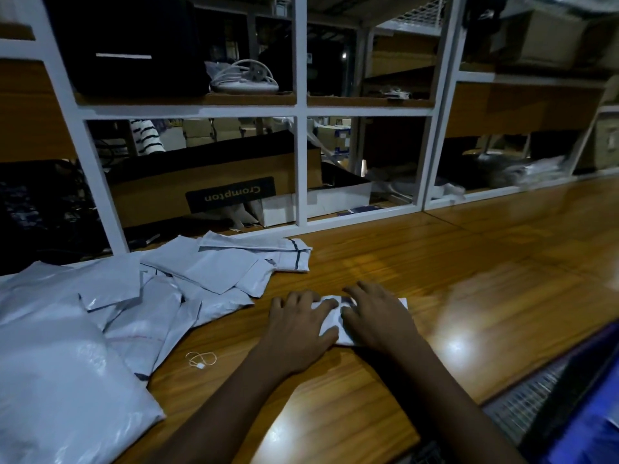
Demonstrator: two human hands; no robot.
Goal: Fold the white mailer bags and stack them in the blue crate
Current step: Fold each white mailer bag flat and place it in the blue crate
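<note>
– Two hands on one bag?
– Yes. The left hand (298,326) and right hand (375,316) lie flat, fingers spread, pressing a folded bag (330,321) onto the counter (435,262). Neither pinches it.
– Where are the other bags?
– A loose pile (201,279) lies just left of the hands, overlapping, running to the counter's left edge. A looped string (201,359) sits near the left wrist.
– And the crate?
– The crate (586,413) shows at the lower right, past the counter's near edge, mostly cut off. I cannot tell what is in it.
– Anything behind?
– A shelf (301,108) with a cardboard box (214,192) in its lower bay.
</note>
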